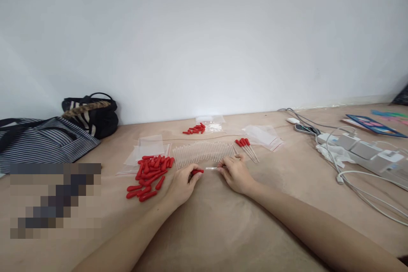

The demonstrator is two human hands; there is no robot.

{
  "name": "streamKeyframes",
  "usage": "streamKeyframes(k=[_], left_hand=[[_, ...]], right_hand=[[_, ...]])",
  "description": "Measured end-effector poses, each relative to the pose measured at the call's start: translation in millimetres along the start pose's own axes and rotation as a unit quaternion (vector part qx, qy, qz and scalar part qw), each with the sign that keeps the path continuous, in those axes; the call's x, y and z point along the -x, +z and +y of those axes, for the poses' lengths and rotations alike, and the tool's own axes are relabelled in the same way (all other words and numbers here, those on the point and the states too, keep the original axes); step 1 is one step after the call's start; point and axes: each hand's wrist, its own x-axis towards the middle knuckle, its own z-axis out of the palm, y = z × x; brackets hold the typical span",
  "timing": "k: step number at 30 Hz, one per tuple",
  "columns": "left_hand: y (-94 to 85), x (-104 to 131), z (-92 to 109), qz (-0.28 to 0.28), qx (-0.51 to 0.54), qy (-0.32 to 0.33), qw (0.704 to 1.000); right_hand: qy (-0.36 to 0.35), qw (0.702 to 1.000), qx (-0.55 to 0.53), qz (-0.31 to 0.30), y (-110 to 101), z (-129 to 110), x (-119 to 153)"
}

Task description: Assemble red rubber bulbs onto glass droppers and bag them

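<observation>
My left hand (185, 182) is closed on a red rubber dropper bulb (198, 171), its end pointing right. Facing it across a small gap is a clear glass dropper tube (211, 168), pinched in my right hand (235, 173). Bulb and tube are apart. Beyond my hands lies a long row of clear glass tubes (200, 153), side by side. At its right end rest several droppers (247, 148) with red bulbs fitted on their tubes. A pile of loose red bulbs (151, 174) lies left of my left hand, partly on clear plastic bags (145, 146).
Smaller red pieces (195, 128) and short clear pieces (215, 126) lie near the wall. A plastic bag (261, 136) is at right. Power strips with chargers (360, 148) and cables (366, 195) spread on the far right. A striped bag (47, 140) and black bag (105, 117) stand left.
</observation>
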Motion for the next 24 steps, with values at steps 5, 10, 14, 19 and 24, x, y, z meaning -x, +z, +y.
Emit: streamKeyframes(k=[5, 10, 14, 19, 24], left_hand=[[0.0, -1.1, 1.0, 0.002, 0.017, -0.008, 1.000], [-4.6, -1.0, 9.7, 0.006, 0.022, -0.019, 1.000], [-5.3, 0.1, 12.7, 0.022, 0.048, -0.040, 0.998], [5.3, 0.5, 0.8, 0.033, 0.162, -0.062, 0.984], [11.9, -0.6, -3.8, 0.052, 0.236, -0.076, 0.967]], right_hand=[[-0.012, 1.000, -0.007, -0.007, 0.9, -3.8, 0.2], [-0.049, 0.999, -0.016, -0.006, -3.0, -7.2, 0.9], [-0.078, 0.997, -0.025, 0.014, -3.3, -7.4, 2.4], [-0.102, 0.994, -0.027, 0.020, -0.7, -6.6, 4.1], [-0.118, 0.992, -0.001, 0.036, -4.4, -8.5, 4.9]])
